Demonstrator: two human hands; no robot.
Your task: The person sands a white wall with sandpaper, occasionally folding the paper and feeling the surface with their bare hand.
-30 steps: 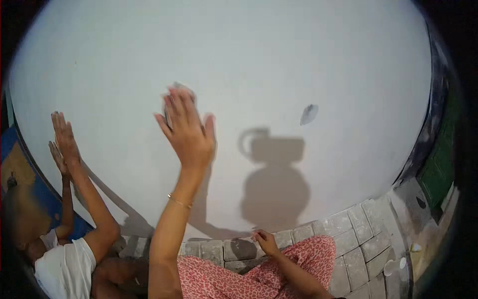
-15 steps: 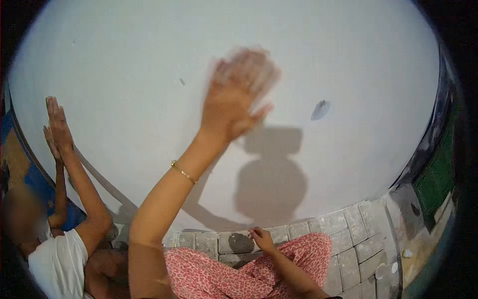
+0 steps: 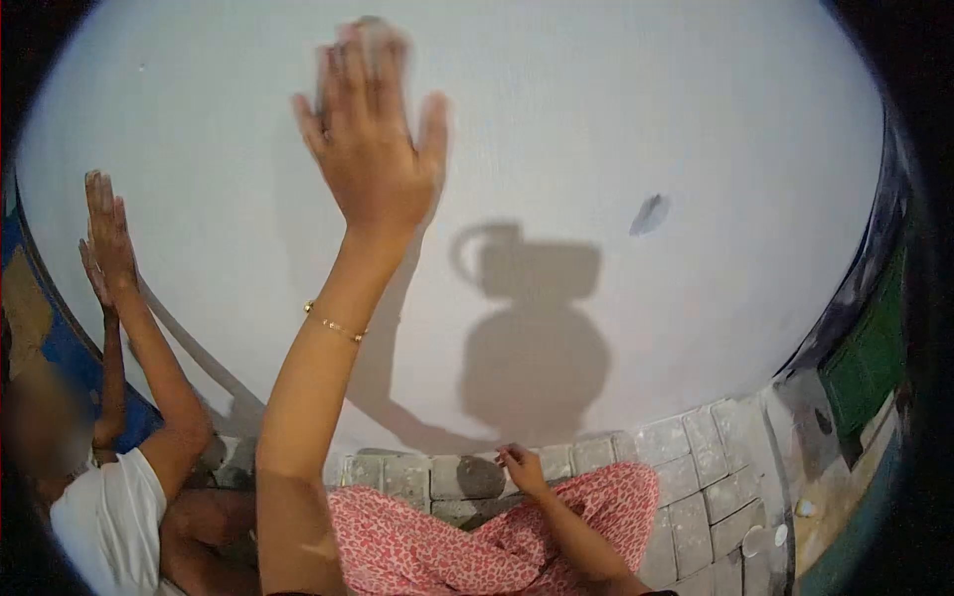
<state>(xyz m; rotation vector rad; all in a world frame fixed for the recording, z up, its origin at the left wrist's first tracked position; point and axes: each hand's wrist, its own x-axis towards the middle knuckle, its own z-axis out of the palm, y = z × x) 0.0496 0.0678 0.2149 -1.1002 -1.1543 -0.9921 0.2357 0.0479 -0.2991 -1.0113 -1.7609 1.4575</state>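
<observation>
White painted wall [image 3: 616, 109], smooth and pale, filled most of the view, and the person's left hand [image 3: 370, 139] was pressed high on it with the fingers spread, over something small and grey, perhaps a sanding pad [image 3: 370, 30], which was too blurred to identify. The step in hand seemed to be the rubbing of the wall surface, and I judge that the next stroke would need even pressure with the palm kept flat. The right hand [image 3: 522, 469] rested low on the grey paving bricks [image 3: 696, 467] beside the red patterned trousers [image 3: 447, 546], with loosely curled fingers and nothing in them. A small dark mark [image 3: 651, 214] stayed on the wall well apart from the raised hand. At the left a co-worker's two hands [image 3: 104, 243] lay flat against the same wall. No container was visible.
</observation>
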